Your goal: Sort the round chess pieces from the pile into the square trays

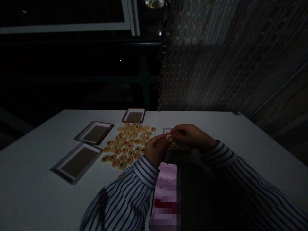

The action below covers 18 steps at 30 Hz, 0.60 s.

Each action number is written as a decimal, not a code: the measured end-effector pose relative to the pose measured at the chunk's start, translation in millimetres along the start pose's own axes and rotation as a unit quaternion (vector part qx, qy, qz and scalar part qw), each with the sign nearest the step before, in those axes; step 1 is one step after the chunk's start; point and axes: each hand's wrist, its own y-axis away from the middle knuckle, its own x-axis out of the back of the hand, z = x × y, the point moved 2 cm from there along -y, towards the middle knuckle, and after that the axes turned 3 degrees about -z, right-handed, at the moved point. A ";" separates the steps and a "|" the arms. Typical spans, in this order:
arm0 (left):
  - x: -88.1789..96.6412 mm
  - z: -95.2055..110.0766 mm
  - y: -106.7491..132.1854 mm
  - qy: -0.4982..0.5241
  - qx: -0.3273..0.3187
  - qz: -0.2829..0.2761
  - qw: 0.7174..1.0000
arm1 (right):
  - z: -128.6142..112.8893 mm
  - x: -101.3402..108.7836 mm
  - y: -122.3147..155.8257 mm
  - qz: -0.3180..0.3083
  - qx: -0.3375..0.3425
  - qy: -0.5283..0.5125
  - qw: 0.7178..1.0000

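A beaded curtain (204,64) is hanging beyond the far right of a white table (31,160). To the left of the hands, a wide spread of round, marked discs (124,150) is lying loose, some faces showing red or black characters. Three shallow trays are standing around it: a near-left tray (67,159), a middle-left tray (84,130) and a far tray (125,116). A phone (166,173) is lying near, between the forearms. The left hand (155,149) and right hand (192,136) are meeting above a right-hand tray (166,130), which is holding more discs. Their fingertips are pinching one disc (169,137) between them; which hand is bearing its weight, I cannot tell. For good handling, I'd be gripping lightly by the rim, keeping the character readable in this dim light, staying low over the tray in case of slipping, and lifting the left sleeve (144,170) clear of the loose discs.
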 end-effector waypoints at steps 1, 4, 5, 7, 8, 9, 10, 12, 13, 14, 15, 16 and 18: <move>-0.2 0.9 0.3 -0.002 0.000 0.002 1.000 | 0.0 0.0 -0.2 -0.001 -0.002 0.003 1.000; -0.2 1.7 0.5 -0.018 -0.003 0.008 1.000 | 0.1 0.3 -0.9 0.006 -0.004 0.005 1.000; 0.0 1.0 0.2 -0.021 -0.006 0.008 1.000 | 0.2 0.3 -1.0 0.010 -0.003 0.005 1.000; 0.6 -1.6 -0.7 -0.023 -0.011 0.002 1.000 | 0.6 0.3 -1.0 0.017 0.003 0.007 1.000; 0.9 -3.0 -1.2 -0.021 -0.015 -0.002 1.000 | 0.7 0.1 -0.9 0.017 0.009 0.008 1.000; 1.2 -4.2 -1.6 -0.021 -0.019 -0.006 1.000 | 0.7 0.0 -0.7 0.015 0.014 0.009 1.000; 1.4 -4.8 -1.9 -0.023 -0.023 -0.009 0.999 | 0.7 -0.1 -0.5 0.013 0.018 0.010 1.000; 1.7 -4.5 -1.6 -0.035 -0.028 -0.013 0.999 | 0.6 -0.4 -0.2 0.004 0.020 0.011 1.000; 1.7 -3.5 -1.1 -0.041 -0.028 -0.014 0.999 | 0.5 -0.5 -0.1 -0.001 0.018 0.010 1.000; 1.6 -2.2 -0.6 -0.048 -0.028 -0.015 0.998 | 0.3 -0.5 0.0 -0.004 0.015 0.008 1.000; 1.4 -0.7 0.0 -0.053 -0.027 -0.015 0.998 | 0.1 -0.5 0.1 -0.005 0.013 0.006 1.000; 1.2 0.7 0.6 -0.056 -0.026 -0.014 0.998 | -0.2 -0.4 0.1 -0.004 0.012 0.005 1.000; 0.6 2.7 1.4 -0.050 -0.017 -0.008 0.999 | -0.4 -0.3 -0.1 0.002 0.014 0.007 1.000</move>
